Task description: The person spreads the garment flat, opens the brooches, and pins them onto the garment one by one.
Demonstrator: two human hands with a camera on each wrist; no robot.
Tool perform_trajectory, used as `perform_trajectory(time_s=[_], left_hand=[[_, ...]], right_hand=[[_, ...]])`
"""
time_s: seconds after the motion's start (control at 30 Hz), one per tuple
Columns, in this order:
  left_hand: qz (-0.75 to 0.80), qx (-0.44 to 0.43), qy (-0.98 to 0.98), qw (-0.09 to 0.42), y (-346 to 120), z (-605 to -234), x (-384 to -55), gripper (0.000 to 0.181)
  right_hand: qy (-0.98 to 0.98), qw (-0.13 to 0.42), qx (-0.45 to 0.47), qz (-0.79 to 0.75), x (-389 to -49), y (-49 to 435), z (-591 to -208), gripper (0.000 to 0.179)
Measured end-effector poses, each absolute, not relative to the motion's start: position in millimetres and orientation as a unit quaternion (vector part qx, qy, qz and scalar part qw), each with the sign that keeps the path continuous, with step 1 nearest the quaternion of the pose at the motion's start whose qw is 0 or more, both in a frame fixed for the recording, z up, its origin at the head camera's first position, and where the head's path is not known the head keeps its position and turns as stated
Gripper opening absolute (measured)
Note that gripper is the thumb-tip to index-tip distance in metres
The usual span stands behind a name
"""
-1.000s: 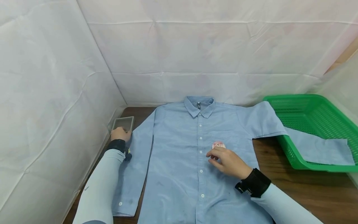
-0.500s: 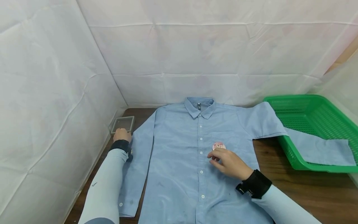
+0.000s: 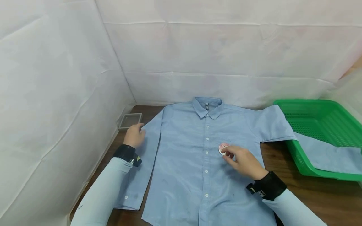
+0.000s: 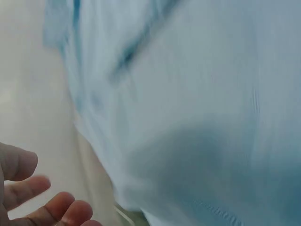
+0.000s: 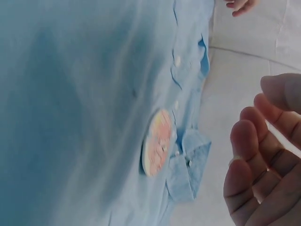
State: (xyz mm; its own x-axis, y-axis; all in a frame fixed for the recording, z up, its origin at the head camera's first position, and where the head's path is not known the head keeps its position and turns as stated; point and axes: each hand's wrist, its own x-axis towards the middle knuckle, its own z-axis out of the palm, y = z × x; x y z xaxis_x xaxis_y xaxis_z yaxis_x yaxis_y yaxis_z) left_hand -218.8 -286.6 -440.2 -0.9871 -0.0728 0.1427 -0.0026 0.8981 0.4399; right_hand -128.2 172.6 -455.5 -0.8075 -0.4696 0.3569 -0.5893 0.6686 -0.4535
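Note:
A light blue button-up shirt (image 3: 181, 157) lies spread face up, its collar toward the back wall. On its chest, beside the button row, sits a round pink-and-white badge (image 3: 222, 147); the right wrist view shows the badge (image 5: 158, 143) flat on the cloth. My right hand (image 3: 246, 161) hovers just over the badge, fingers loosely bent and apart from it. At the left sleeve, my left hand (image 3: 134, 136) is raised in front of a small clear box (image 3: 131, 120). Nothing shows between its loosely bent fingers in the left wrist view.
A green plastic basket (image 3: 299, 161) stands at the right, with one shirt sleeve (image 3: 331, 155) draped into it. Brown wooden tabletop (image 3: 278, 157) shows around the shirt. White sheeting (image 3: 198, 56) walls the back and left.
My left hand has come away from the clear box, toward me and to the right over the sleeve. My right hand stays by the badge, and the head view has shifted slightly.

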Motion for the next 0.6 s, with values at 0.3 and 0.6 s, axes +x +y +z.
perform_trajectory(time_s=[0.3, 0.6], left_hand=[[-0.209, -0.125, -0.969, 0.048, -209, -417, -162, 0.033], [-0.134, -0.248, -0.959, -0.007, -141, -429, -134, 0.057]], right_hand=[[-0.936, 0.051, 0.199, 0.285, -136, 187, -452, 0.029], [-0.948, -0.003, 0.099, 0.304, -155, 180, -459, 0.047]])
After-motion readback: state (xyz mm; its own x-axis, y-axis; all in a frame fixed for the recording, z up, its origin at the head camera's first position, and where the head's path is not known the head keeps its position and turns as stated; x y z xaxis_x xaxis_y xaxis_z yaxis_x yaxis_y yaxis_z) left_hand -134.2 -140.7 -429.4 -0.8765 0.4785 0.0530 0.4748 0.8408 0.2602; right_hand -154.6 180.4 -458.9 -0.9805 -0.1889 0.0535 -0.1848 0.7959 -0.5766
